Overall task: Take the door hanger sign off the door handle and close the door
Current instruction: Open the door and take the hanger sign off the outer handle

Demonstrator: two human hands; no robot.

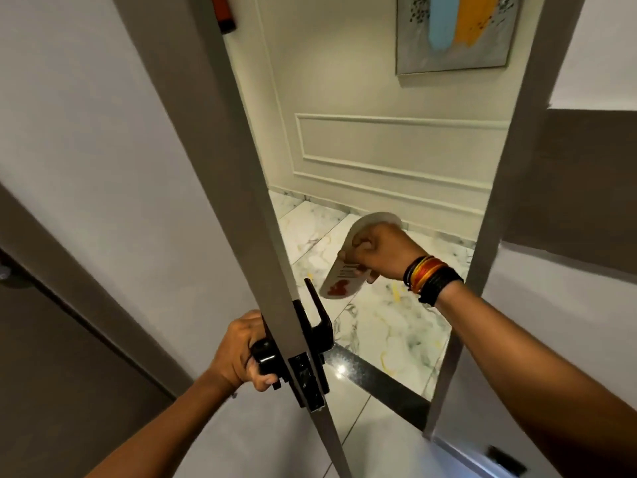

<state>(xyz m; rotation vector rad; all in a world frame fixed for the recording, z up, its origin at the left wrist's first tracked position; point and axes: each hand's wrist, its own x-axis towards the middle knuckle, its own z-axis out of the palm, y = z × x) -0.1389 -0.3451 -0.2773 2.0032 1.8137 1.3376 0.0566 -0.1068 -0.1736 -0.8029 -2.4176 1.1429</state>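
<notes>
The grey door stands partly open, its edge facing me. My left hand is wrapped around the black inner door handle. The black outer handle sticks out on the far side of the door edge, with nothing hanging on it. My right hand, reaching through the gap, is shut on the white door hanger sign, which has red marks near its lower end. The sign hangs in the air just right of the outer handle, apart from it.
The grey door frame stands to the right of the gap. Beyond lies a marble floor and a cream panelled wall with a painting. A dark threshold strip crosses the doorway.
</notes>
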